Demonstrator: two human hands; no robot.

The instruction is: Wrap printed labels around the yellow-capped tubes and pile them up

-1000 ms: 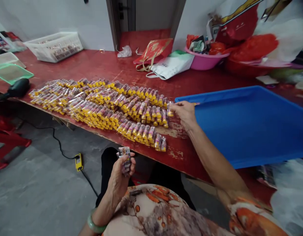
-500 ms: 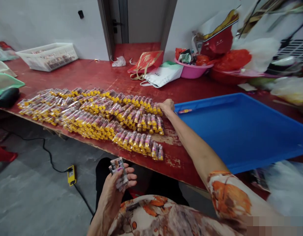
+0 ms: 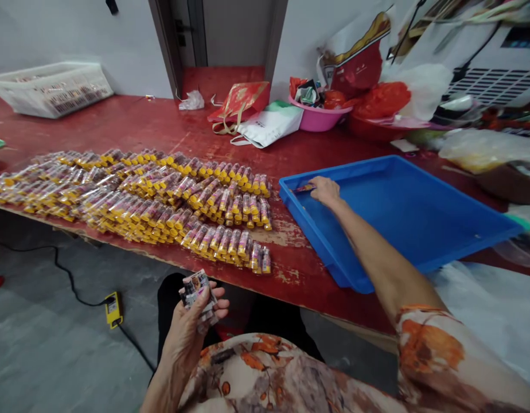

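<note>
My left hand (image 3: 196, 315) is closed around a small stack of printed cards (image 3: 198, 289), thumb on top, above my lap. Inside the left corner of the blue tray (image 3: 424, 229), my right hand (image 3: 327, 192) has its fingers closed at the end of a small wrapped tube (image 3: 303, 188). The fingertips are partly hidden by the hand's back. Left of the tray, many clear-wrapped tubes with yellow ends (image 3: 148, 201) lie in stacked rows along the red table (image 3: 286, 252).
Behind the rows lie a red bag (image 3: 243, 100), a white bag (image 3: 269, 126) and a pink basin (image 3: 319, 117) full of items. A white basket (image 3: 54, 89) stands at the far left. On the floor, a yellow power socket (image 3: 113, 310) sits on a black cable.
My right hand has moved from the right end of the tube rows into the blue tray. The view has turned slightly right. My left hand still holds the cards.
</note>
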